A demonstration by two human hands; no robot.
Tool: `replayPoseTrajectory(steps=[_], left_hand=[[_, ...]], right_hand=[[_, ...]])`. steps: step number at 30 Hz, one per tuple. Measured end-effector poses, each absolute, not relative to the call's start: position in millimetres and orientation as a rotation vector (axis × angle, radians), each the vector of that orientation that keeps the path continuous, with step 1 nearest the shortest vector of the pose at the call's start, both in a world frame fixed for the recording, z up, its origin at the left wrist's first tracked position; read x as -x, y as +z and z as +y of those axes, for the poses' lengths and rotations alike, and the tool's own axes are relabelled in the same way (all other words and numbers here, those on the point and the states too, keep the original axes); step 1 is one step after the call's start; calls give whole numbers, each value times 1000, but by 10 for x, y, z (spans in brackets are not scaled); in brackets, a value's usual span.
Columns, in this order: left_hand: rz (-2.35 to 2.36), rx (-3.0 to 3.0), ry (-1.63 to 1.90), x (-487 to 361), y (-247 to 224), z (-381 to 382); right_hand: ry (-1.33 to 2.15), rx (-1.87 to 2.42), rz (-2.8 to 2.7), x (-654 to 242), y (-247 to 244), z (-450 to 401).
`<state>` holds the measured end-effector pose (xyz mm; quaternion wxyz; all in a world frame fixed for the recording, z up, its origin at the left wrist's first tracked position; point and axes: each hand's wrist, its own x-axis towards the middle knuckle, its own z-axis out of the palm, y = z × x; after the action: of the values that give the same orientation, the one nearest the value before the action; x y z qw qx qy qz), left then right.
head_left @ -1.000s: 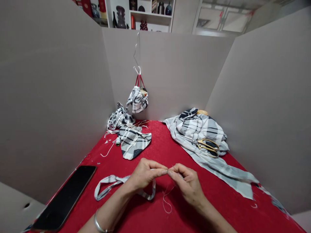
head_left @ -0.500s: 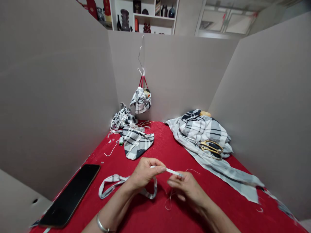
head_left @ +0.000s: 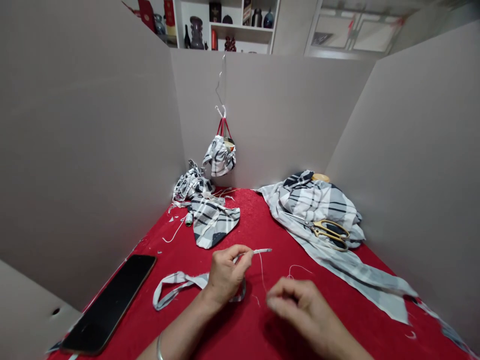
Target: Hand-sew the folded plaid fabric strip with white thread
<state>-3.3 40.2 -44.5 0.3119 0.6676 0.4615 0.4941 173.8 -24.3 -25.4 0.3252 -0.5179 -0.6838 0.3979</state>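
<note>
My left hand (head_left: 228, 272) pinches a narrow, folded grey-and-white fabric strip (head_left: 263, 250) between thumb and fingers. The strip's short end sticks out to the right, and the rest loops on the red cloth behind my wrist. A thin white thread (head_left: 262, 272) runs down from the strip to the fingertips of my right hand (head_left: 305, 305). Those fingers are curled together in a pinch on the thread, slightly blurred; whether a needle is in them I cannot tell. More loose thread (head_left: 300, 266) curls on the cloth beyond my right hand.
Gold-handled scissors (head_left: 330, 232) lie on a checked fabric heap (head_left: 318, 200) at right. A checked piece (head_left: 213, 220), a thread spool (head_left: 188, 219) and scraps sit at back left. A phone (head_left: 108, 302) lies left. A checked pouch (head_left: 220, 155) hangs before the grey partition (head_left: 277, 110).
My right hand has come off the strip's end and moved down and to the right, drawing thread away from it. My left hand still holds the strip, its end now raised slightly.
</note>
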Motion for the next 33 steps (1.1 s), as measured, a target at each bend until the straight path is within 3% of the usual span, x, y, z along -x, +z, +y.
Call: replayPoseTrajectory(steps=[7,14,17,23,33], left_hand=[[1215,-1568,1336,14,-352,345],[1186,-1587,1402,20,-318,287],[1172,-1674,1447,37,-327,282],[1128,-1766,1481,54,-304,280],[1156,-1658,1381,45,-319,274]], right_hand=[[641,1545,-1610,-1964,-178,-352],[854,1081,-1583,-1549,-262,-269],[902,1095,-1447,-1416,-384,-191],[673,1143,-1484,-1413,-399,-74],[741,1130,-1463,-1397,-431,-136]])
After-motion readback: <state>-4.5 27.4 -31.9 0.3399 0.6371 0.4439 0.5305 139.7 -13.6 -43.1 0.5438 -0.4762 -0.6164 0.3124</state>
